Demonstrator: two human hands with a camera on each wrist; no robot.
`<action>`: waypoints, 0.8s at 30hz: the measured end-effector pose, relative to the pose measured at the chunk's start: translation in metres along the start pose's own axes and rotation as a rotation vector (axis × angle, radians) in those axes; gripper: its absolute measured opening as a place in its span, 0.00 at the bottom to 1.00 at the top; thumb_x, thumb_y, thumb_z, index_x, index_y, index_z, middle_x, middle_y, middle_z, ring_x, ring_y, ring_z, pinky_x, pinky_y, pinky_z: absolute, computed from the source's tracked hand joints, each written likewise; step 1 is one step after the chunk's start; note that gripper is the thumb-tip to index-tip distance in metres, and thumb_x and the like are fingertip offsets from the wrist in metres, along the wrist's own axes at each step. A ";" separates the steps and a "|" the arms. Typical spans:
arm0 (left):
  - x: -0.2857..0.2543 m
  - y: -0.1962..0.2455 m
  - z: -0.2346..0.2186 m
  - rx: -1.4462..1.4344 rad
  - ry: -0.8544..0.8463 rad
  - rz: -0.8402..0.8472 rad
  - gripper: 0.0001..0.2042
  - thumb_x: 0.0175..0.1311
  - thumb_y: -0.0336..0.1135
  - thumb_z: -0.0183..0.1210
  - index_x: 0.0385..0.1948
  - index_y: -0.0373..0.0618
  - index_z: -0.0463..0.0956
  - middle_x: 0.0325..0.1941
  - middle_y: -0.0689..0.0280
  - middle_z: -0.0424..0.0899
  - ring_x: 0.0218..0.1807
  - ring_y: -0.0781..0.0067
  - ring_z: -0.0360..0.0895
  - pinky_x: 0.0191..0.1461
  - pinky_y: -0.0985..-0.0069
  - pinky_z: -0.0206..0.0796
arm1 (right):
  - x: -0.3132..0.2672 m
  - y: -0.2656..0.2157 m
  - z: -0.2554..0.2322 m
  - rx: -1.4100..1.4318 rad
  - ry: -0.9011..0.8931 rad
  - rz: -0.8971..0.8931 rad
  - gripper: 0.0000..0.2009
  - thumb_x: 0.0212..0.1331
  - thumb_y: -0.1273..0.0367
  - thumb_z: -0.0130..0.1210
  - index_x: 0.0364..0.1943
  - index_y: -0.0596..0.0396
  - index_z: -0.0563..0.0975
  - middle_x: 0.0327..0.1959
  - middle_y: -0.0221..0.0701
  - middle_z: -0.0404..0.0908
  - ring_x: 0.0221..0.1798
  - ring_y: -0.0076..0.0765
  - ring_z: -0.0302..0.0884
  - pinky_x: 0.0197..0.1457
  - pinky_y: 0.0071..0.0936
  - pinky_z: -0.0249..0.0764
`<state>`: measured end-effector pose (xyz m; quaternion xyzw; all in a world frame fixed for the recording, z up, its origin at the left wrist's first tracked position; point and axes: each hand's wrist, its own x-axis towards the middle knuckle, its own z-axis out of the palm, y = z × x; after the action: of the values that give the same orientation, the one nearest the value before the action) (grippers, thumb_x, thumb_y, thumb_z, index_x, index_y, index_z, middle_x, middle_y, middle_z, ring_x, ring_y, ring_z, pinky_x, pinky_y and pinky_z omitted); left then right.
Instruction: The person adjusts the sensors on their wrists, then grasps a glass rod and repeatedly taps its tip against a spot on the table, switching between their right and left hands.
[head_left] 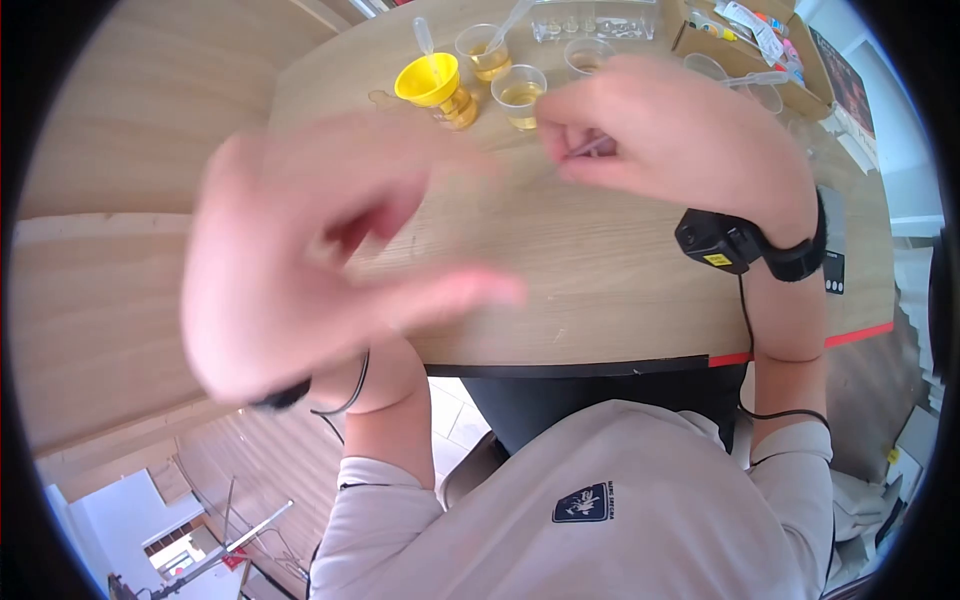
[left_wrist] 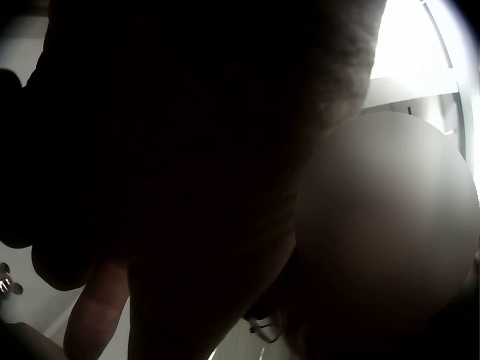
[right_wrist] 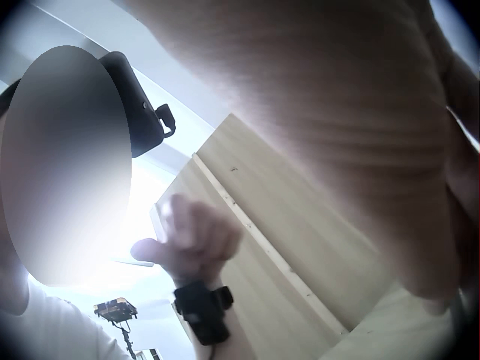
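My left hand (head_left: 290, 260), blurred, hangs over the left side of the table with its fingers loosely bent and the thumb held away from them. Nothing shows in its grasp. Fingers of my right hand (head_left: 670, 140) curl around a thin translucent stick (head_left: 592, 147), mostly hidden by the hand; I cannot tell its kind. Just left of that hand stands a clear plastic cup (head_left: 520, 100) of pale yellow liquid. Further left, a yellow funnel (head_left: 427, 82) sits in a small container of amber liquid (head_left: 457, 112), with a plastic dropper (head_left: 424, 38) upright in it.
Behind are two more cups, one with yellow liquid (head_left: 488, 66) and a dropper, another (head_left: 590, 52) partly behind the right hand. A clear rack (head_left: 590, 22) of small bottles stands at the back. A cardboard box (head_left: 818, 98) with small tubes occupies the back right.
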<state>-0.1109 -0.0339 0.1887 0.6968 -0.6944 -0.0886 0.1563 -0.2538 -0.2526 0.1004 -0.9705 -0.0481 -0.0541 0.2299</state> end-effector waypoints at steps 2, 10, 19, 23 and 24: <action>0.031 -0.013 0.029 -0.111 0.015 -0.078 0.29 0.42 0.35 0.82 0.51 0.47 0.81 0.30 0.74 0.76 0.25 0.84 0.66 0.28 0.82 0.60 | 0.001 0.003 0.006 0.021 0.148 -0.111 0.04 0.56 0.72 0.61 0.33 0.57 0.80 0.26 0.37 0.82 0.31 0.46 0.80 0.36 0.39 0.73; 0.040 -0.045 0.083 -0.234 -0.009 -0.156 0.17 0.52 0.33 0.77 0.39 0.46 0.78 0.26 0.73 0.77 0.24 0.80 0.68 0.28 0.78 0.61 | 0.017 0.008 0.017 0.027 0.040 -0.044 0.04 0.57 0.70 0.60 0.31 0.56 0.80 0.24 0.38 0.82 0.32 0.45 0.81 0.36 0.40 0.73; 0.001 -0.144 0.138 -1.038 0.454 -0.049 0.18 0.74 0.47 0.57 0.24 0.47 0.70 0.20 0.75 0.64 0.21 0.80 0.55 0.29 0.77 0.49 | 0.026 0.009 0.034 0.125 -0.055 -0.074 0.06 0.59 0.70 0.61 0.30 0.57 0.79 0.20 0.32 0.80 0.23 0.37 0.76 0.31 0.30 0.71; 0.001 -0.150 0.151 -1.191 0.720 -0.092 0.24 0.80 0.53 0.44 0.21 0.50 0.63 0.19 0.75 0.52 0.22 0.79 0.44 0.30 0.73 0.41 | 0.032 -0.001 0.030 0.394 -0.183 0.147 0.09 0.66 0.66 0.62 0.32 0.58 0.80 0.19 0.26 0.77 0.21 0.22 0.71 0.29 0.22 0.68; -0.002 -0.155 0.150 -1.255 0.792 -0.113 0.23 0.80 0.52 0.46 0.22 0.49 0.63 0.19 0.74 0.51 0.22 0.78 0.45 0.31 0.72 0.42 | 0.034 -0.005 0.029 0.388 -0.232 0.128 0.09 0.66 0.66 0.62 0.32 0.58 0.80 0.19 0.26 0.77 0.21 0.22 0.71 0.29 0.22 0.68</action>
<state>-0.0163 -0.0483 -0.0051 0.4908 -0.3681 -0.2186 0.7588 -0.2188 -0.2331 0.0808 -0.9090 -0.0219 0.0826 0.4079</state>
